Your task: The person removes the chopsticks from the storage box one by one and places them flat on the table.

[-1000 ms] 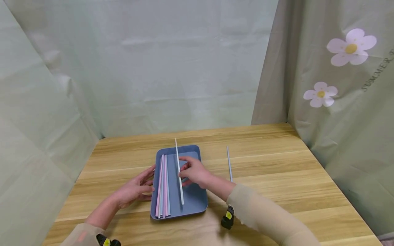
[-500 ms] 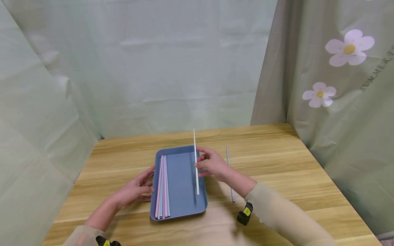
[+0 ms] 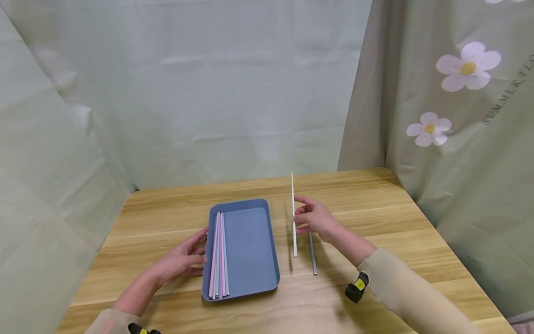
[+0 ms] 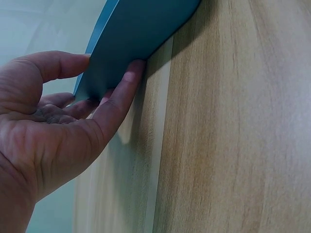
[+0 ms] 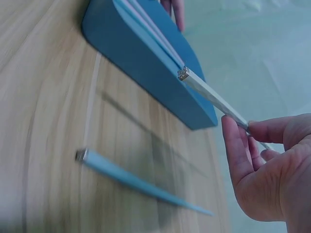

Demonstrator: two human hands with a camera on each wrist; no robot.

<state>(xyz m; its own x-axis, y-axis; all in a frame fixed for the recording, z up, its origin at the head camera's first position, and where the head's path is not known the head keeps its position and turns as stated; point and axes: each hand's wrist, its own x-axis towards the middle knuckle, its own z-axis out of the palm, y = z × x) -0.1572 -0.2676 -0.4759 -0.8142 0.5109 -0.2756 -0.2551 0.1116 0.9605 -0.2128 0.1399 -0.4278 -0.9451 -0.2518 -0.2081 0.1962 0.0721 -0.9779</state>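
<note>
My right hand (image 3: 315, 218) pinches a white chopstick (image 3: 294, 243) between thumb and fingers, holding it above the table just right of the blue-grey tray (image 3: 250, 250). In the right wrist view its patterned silver end cap shows clearly. Below that hand, a light blue chopstick (image 3: 313, 257) lies on the table, partly covered by the hand in the head view. Several pink, lilac and pale blue chopsticks (image 3: 219, 260) lie together along the tray's left side. My left hand (image 4: 58, 121) touches the tray's left outer wall with thumb and relaxed fingers, not curled round it.
The wooden table (image 3: 375, 260) carries the tray left of its middle. Pale cloth (image 3: 242, 93) hangs behind and at the left, and a flowered curtain (image 3: 450, 185) at the right. A black wrist camera (image 3: 356, 288) sits on the right sleeve.
My right hand has carried the white chopstick rightward, from above the tray to over the table near the blue chopstick. The left hand has stayed at the tray's side.
</note>
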